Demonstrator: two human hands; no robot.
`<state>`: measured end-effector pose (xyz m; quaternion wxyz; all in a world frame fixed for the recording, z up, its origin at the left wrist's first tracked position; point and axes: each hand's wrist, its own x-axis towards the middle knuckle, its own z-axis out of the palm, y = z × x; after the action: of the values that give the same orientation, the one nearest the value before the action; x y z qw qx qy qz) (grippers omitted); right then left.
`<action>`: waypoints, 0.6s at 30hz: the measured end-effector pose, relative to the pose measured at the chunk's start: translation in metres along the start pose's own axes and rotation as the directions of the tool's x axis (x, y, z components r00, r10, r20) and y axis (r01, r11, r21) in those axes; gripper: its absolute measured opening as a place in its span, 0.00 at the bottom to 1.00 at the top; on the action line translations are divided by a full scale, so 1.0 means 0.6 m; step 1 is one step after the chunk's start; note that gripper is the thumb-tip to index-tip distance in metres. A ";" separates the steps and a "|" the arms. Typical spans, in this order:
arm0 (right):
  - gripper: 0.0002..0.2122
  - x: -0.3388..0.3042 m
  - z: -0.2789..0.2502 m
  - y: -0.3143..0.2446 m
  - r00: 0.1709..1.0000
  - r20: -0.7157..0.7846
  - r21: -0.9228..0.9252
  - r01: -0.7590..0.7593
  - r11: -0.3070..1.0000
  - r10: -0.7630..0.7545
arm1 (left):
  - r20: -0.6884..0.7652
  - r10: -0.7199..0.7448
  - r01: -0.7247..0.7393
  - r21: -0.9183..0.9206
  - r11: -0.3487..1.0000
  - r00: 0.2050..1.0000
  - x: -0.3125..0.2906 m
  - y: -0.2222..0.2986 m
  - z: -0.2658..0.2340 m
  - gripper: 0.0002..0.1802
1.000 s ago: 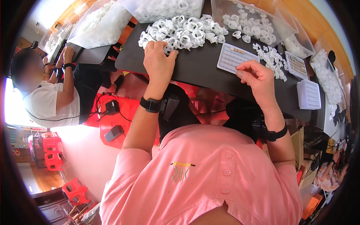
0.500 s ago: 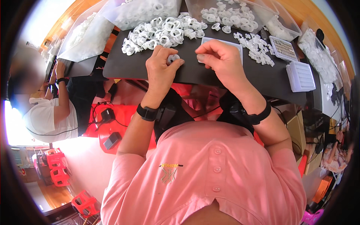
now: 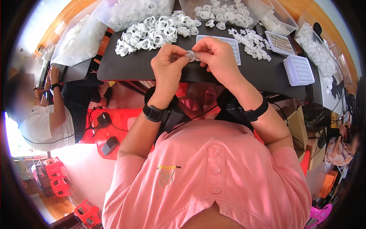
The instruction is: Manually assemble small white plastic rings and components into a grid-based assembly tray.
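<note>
You get a bright view, with white glare washing out the floor [image 3: 84,164] off the near left corner of the desk [image 3: 126,68], soft shadows creasing your shirt [image 3: 190,152], outlines bowing toward blackened borders, and a person's head [image 3: 19,91] blurred.

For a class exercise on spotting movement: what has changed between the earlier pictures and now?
The left hand has left the near edge of the pile of white rings and moved rightward, now pinching a white round piece. The right hand has moved left from the near edge of the white tray to that piece. The stacked trays and loose small white parts stayed put.
</note>
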<state>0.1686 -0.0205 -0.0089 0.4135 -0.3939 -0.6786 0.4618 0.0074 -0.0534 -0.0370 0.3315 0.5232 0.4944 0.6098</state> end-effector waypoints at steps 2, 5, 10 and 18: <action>0.04 -0.011 -0.004 -0.009 0.994 -0.107 0.012 0.036 0.999 -0.035 | -0.019 0.105 -0.104 0.070 0.992 0.994 0.000 -0.005 -0.004 0.08; 0.03 -0.012 -0.021 -0.008 0.983 -0.183 0.104 0.047 0.993 -0.028 | 0.015 0.236 -0.229 0.307 0.924 0.972 0.006 -0.001 0.000 0.09; 0.03 -0.016 -0.032 0.002 0.989 -0.141 0.090 -0.025 0.996 0.038 | 0.150 0.167 -0.219 0.465 0.858 0.974 0.022 -0.005 0.002 0.08; 0.03 -0.012 -0.031 -0.009 0.978 -0.092 0.013 0.191 0.982 -0.189 | 0.136 -0.174 0.183 -0.061 0.981 0.975 0.018 0.043 0.002 0.05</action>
<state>0.1876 -0.0231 -0.0006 0.4903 -0.3433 -0.6886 0.4094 0.0090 -0.0504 -0.0093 0.4354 0.5027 0.4943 0.5599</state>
